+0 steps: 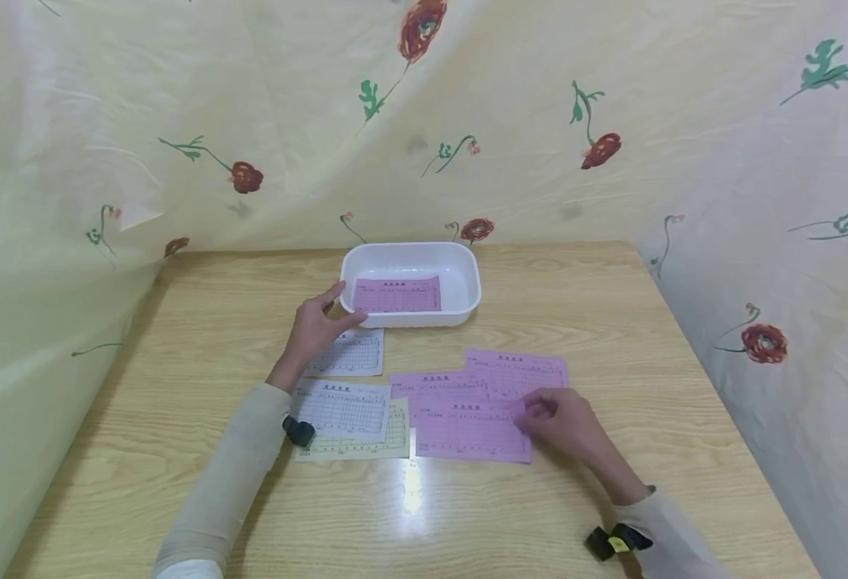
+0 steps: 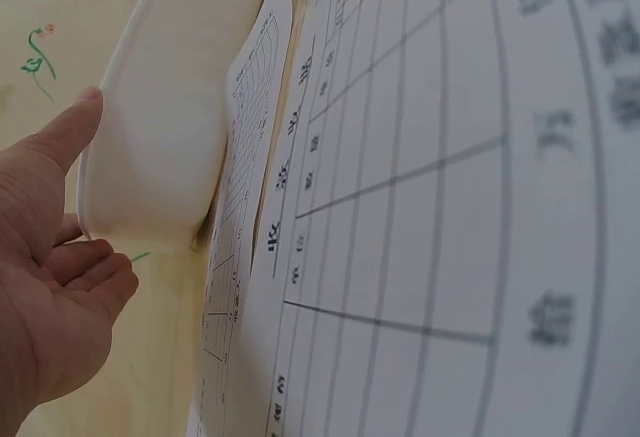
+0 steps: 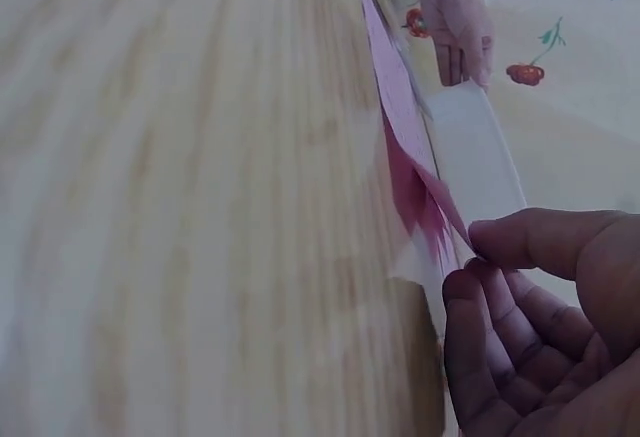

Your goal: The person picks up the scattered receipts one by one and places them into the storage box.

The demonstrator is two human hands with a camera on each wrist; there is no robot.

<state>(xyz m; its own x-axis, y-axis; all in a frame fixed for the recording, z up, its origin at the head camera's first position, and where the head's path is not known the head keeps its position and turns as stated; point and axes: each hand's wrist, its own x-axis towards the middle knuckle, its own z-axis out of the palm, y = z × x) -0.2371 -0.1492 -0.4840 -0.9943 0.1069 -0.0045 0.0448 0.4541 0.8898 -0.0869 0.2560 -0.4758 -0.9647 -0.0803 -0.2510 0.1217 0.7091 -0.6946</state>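
My left hand (image 1: 317,326) holds the left front corner of a white plastic tray (image 1: 460,277), thumb at the front rim and fingers at the left end. A pink printed form slip (image 1: 398,296) lies inside the tray. My right hand (image 1: 565,422) pinches the right edge of the front pink slip (image 1: 471,434) between thumb and fingers. In the right wrist view, that edge of pink paper (image 3: 450,207) is bent up off the table. Two more pink slips lie overlapping behind it, one at the middle (image 1: 424,384) and one at the right (image 1: 533,370).
Left of the pink slips, a white form slip (image 1: 340,410) overlaps a yellow one (image 1: 351,449). Another white slip (image 1: 355,354) lies just in front of the tray, under my left hand. The wooden table (image 1: 540,515) meets a flowered cloth (image 1: 308,121) at the back and sides.
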